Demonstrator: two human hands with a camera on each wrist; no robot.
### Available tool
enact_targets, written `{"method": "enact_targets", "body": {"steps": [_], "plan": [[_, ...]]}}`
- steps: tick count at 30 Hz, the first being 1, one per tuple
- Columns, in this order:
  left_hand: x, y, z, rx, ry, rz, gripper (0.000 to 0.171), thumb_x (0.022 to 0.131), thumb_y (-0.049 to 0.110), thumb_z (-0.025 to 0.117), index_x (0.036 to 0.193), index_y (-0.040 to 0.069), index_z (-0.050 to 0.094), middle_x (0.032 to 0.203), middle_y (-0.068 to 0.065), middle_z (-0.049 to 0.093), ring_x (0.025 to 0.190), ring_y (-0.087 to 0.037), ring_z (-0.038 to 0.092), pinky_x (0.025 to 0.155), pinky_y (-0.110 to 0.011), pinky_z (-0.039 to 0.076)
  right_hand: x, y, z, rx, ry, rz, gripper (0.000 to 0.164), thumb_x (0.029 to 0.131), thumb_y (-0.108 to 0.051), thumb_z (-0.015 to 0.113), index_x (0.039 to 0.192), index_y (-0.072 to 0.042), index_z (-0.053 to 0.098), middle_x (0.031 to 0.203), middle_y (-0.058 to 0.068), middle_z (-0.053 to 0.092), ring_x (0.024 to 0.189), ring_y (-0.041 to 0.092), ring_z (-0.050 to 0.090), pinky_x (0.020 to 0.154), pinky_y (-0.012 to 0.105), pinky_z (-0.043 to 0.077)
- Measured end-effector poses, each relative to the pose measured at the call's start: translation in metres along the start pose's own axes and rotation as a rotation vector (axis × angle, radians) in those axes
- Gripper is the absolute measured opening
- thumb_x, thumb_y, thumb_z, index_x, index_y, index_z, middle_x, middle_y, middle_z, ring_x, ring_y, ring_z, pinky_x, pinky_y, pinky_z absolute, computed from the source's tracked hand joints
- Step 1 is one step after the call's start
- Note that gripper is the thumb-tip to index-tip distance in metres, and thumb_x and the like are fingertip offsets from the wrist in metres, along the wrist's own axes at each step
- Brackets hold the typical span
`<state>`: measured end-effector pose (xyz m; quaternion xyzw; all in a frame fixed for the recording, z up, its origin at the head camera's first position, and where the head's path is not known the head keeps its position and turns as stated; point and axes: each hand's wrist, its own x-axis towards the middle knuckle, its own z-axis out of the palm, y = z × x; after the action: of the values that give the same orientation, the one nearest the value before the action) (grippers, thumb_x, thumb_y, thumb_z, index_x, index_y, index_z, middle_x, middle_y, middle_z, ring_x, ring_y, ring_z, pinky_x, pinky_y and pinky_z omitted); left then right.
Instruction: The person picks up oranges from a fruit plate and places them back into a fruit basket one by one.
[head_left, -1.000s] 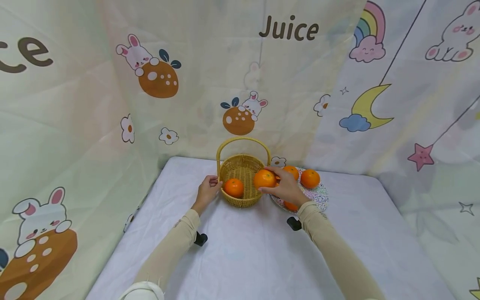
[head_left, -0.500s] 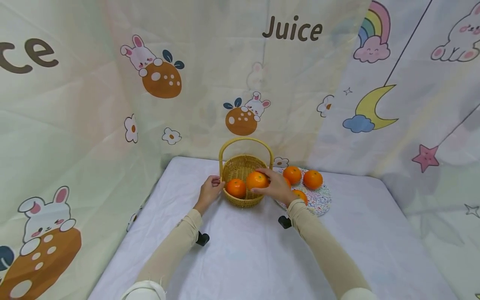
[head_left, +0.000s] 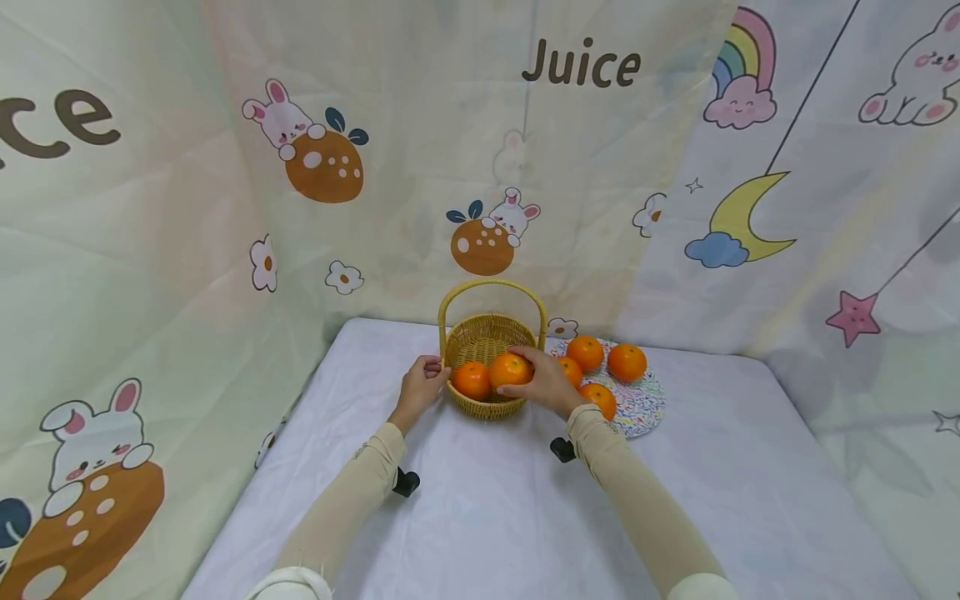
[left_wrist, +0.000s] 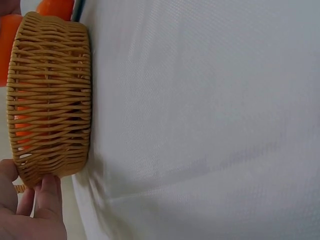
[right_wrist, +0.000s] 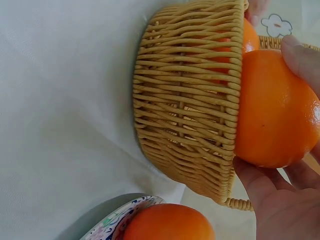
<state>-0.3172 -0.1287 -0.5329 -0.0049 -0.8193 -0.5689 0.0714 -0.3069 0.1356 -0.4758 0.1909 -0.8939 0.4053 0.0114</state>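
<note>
A yellow wicker basket (head_left: 487, 410) with a tall hoop handle stands on the white-covered table, one orange (head_left: 472, 380) inside on its left. My left hand (head_left: 417, 387) pinches the basket's left rim between thumb and fingers, as the left wrist view confirms with the hand (left_wrist: 35, 212) at the woven wall. Over the right side of the opening, my right hand (head_left: 546, 383) grips a second orange (head_left: 511, 372). In the right wrist view that held orange (right_wrist: 277, 110) is level with the rim, thumb on one side and fingers on the other.
Right of the basket lies a colourfully speckled plate (head_left: 641, 407) with several oranges (head_left: 626, 362), partly behind the right hand. A printed cloth wall (head_left: 405, 250) rises behind the table. A black device (head_left: 562, 450) sits at the right wrist, another (head_left: 407, 482) at the left.
My right hand has carried its orange leftward from beside the plate and lowered it to the basket's opening. My left hand keeps its hold on the rim.
</note>
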Motion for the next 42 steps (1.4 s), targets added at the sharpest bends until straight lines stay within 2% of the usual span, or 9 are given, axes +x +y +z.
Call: {"method": "enact_targets", "body": {"steps": [6,18,27,35,42], "plan": [[0.000,-0.001,0.001,-0.005,0.011,0.001,0.034,0.093,0.019,0.068,0.119,0.000,0.057,0.110,-0.014,0.064,0.103,-0.028,0.061,0.088,-0.040,0.051,0.001,0.003,0.001,-0.032,-0.010,-0.022,0.078,0.072,-0.044,0.086,0.138,-0.016,0.054,0.136,0.005,0.055,0.116,0.026,0.054,0.097,0.048,0.045],[-0.001,0.002,0.002,0.006,0.013,-0.024,0.035,0.093,0.018,0.068,0.121,0.001,0.057,0.112,-0.014,0.064,0.105,-0.028,0.060,0.088,-0.039,0.051,0.007,0.005,0.005,-0.056,-0.025,0.033,0.074,0.074,-0.036,0.086,0.137,-0.013,0.054,0.134,0.006,0.055,0.115,0.027,0.054,0.098,0.049,0.045],[0.001,0.001,0.003,0.011,0.011,-0.035,0.035,0.093,0.019,0.069,0.120,0.002,0.057,0.111,-0.014,0.064,0.105,-0.027,0.060,0.088,-0.039,0.052,0.015,0.009,0.008,-0.184,-0.060,0.023,0.078,0.073,-0.037,0.086,0.137,-0.007,0.053,0.138,0.011,0.053,0.122,0.030,0.051,0.102,0.048,0.042],[0.001,0.000,0.003,0.005,0.007,-0.030,0.035,0.092,0.021,0.069,0.120,0.002,0.058,0.110,-0.013,0.063,0.103,-0.027,0.060,0.090,-0.039,0.051,0.021,0.011,0.011,-0.244,-0.114,0.048,0.079,0.075,-0.037,0.085,0.137,-0.004,0.050,0.140,0.013,0.051,0.125,0.031,0.048,0.106,0.048,0.038],[0.001,0.000,0.002,0.005,0.012,-0.002,0.034,0.092,0.019,0.069,0.119,0.001,0.058,0.109,-0.013,0.063,0.103,-0.027,0.061,0.089,-0.039,0.051,0.023,0.013,0.015,-0.258,-0.144,0.030,0.080,0.074,-0.039,0.085,0.137,-0.003,0.051,0.139,0.014,0.052,0.126,0.032,0.048,0.107,0.048,0.038]]}}
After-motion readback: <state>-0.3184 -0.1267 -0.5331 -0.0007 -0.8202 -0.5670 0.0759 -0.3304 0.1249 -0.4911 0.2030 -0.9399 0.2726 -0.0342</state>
